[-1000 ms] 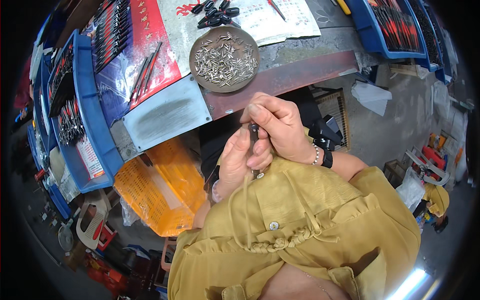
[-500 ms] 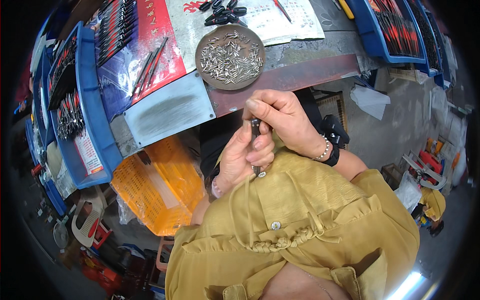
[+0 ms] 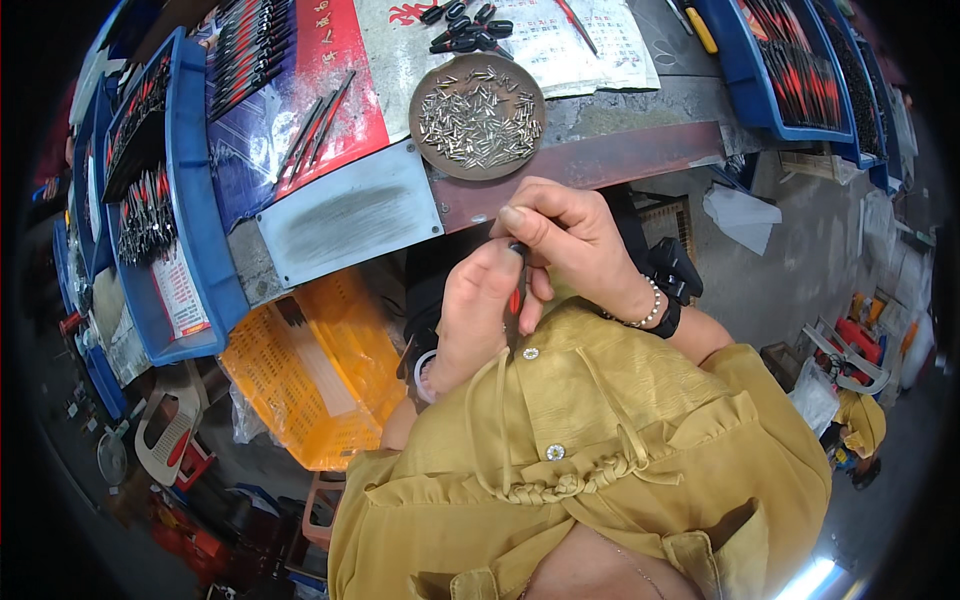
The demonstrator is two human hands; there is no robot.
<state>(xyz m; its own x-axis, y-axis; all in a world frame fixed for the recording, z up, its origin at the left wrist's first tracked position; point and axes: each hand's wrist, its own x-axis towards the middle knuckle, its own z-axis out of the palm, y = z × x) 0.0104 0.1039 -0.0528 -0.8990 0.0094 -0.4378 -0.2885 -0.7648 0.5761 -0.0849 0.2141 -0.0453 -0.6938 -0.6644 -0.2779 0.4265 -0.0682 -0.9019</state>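
In front of my chest, my left hand (image 3: pixel 476 308) is closed round a slim black tool with a red stripe (image 3: pixel 517 296), held roughly upright. Fingers and palm cover most of it, so its exact kind cannot be told. My right hand (image 3: pixel 578 243) meets it at the upper end, thumb and forefinger pinched together. Whatever lies in that pinch is hidden. Just beyond the hands, a round brown dish (image 3: pixel 478 174) of small silvery metal pins (image 3: pixel 480 125) stands near the bench edge.
Blue bins (image 3: pixel 205 300) of black-and-red tools flank the bench left and right. Black-and-red tools (image 3: pixel 318 128) lie on a red and blue sheet. Short black pieces (image 3: pixel 470 32) sit behind the dish. A yellow crate (image 3: pixel 300 375) stands below the bench at left.
My left hand has turned, and the tool's red side now shows between the fingers. My right hand keeps its pinch at the upper end. The view has shifted slightly.
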